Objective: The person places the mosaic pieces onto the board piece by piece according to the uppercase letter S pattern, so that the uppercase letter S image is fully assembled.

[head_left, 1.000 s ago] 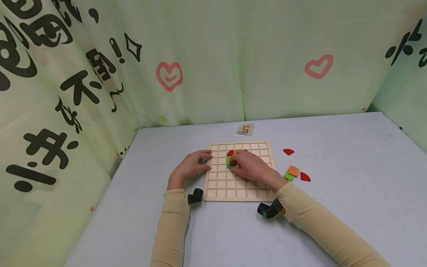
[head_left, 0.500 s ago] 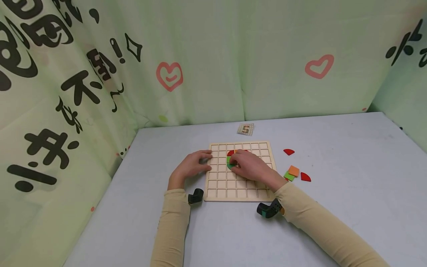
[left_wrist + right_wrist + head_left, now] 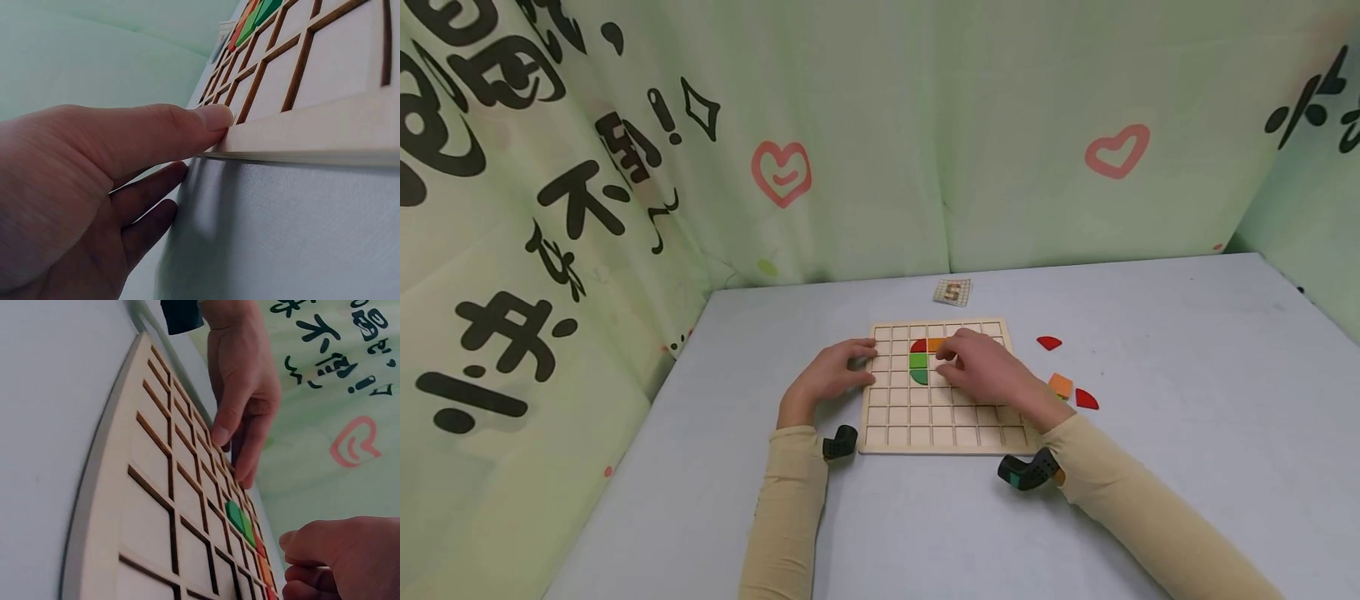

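A square wooden grid board (image 3: 898, 414) lies on the table. Several coloured pieces sit in its cells: a red quarter-circle (image 3: 918, 346), an orange square (image 3: 936, 344), a light green square (image 3: 918, 361) and a dark green quarter-circle (image 3: 919, 377). My left hand (image 3: 831, 371) touches the board's left edge, its thumb (image 3: 215, 117) resting on the rim and its other fingers loosely extended. Over the board, just right of the green pieces, hovers my right hand (image 3: 981, 367). Its thumb and forefinger stand apart, with no piece visible between them. It hides some cells behind it.
Right of the board lie a loose red quarter-circle (image 3: 1049, 342), another red quarter-circle (image 3: 1086, 399) and an orange square (image 3: 1061, 384), with green showing beneath it. A small patterned card (image 3: 952, 292) lies behind the board. A printed curtain (image 3: 880, 125) encloses the table.
My right hand has drawn back to the right from the green pieces, uncovering the orange square and more of both green pieces. My left hand stays at the board's edge.
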### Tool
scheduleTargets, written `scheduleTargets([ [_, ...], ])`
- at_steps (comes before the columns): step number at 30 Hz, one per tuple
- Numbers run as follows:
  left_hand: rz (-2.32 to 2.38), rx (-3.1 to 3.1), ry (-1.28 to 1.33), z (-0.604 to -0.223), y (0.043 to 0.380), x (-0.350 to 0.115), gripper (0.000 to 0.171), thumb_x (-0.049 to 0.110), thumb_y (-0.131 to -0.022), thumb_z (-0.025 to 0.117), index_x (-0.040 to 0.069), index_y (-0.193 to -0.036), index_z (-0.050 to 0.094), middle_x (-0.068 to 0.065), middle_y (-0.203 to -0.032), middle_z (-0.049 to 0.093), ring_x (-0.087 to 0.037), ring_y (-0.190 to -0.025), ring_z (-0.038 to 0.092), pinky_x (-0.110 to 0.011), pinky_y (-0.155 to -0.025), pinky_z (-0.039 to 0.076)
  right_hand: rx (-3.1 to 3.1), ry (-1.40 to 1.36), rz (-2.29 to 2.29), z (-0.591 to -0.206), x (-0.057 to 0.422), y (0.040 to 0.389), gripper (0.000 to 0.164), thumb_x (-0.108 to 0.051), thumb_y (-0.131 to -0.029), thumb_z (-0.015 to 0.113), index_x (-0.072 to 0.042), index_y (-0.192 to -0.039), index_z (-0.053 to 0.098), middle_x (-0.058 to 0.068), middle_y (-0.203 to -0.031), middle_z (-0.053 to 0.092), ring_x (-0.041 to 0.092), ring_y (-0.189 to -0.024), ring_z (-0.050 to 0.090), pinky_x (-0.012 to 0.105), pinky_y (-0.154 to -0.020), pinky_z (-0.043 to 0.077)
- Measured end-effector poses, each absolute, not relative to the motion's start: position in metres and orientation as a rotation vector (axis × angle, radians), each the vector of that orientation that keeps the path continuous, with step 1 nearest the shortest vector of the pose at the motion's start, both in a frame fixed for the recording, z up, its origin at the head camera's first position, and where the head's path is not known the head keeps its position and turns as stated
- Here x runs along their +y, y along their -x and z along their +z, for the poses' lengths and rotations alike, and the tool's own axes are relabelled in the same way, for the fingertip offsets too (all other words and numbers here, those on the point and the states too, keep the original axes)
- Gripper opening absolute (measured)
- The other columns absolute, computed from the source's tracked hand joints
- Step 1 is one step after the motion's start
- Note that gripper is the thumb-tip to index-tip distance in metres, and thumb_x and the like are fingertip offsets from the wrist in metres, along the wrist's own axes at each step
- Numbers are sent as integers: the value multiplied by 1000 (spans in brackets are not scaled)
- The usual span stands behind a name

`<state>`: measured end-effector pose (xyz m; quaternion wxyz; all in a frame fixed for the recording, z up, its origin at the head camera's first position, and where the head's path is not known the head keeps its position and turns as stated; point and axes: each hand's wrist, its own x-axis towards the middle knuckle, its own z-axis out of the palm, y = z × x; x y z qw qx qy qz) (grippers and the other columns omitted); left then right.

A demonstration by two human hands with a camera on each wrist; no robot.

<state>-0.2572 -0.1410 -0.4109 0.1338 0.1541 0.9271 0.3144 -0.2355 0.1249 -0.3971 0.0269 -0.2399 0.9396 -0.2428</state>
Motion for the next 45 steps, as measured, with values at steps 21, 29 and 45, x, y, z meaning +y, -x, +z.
scheduleTargets([
  [21,898,2701,-452,-409,254,-141,51,15,-93,70,4,-141,57,-5,-157,46,-28,-151,32,-44,-123,29,2877,427,-733,-356,260,216,40,-22,-95,68,5,-125,63,19,-114,67,33,-102,61,47,-81,57],
  [29,916,2691,-445,-410,254,-141,51,15,-94,69,4,-142,57,-5,-157,45,-28,-151,32,-44,-123,29,2792,398,-670,-362,270,215,47,-23,-92,71,7,-127,61,21,-115,66,32,-101,61,46,-80,58],
  [45,921,2695,-428,-410,254,-138,50,13,-93,69,3,-140,59,-5,-156,46,-27,-150,33,-42,-123,30,2721,414,-599,-382,269,220,37,-20,-89,74,4,-116,68,17,-109,69,26,-93,61,45,-82,58],
])
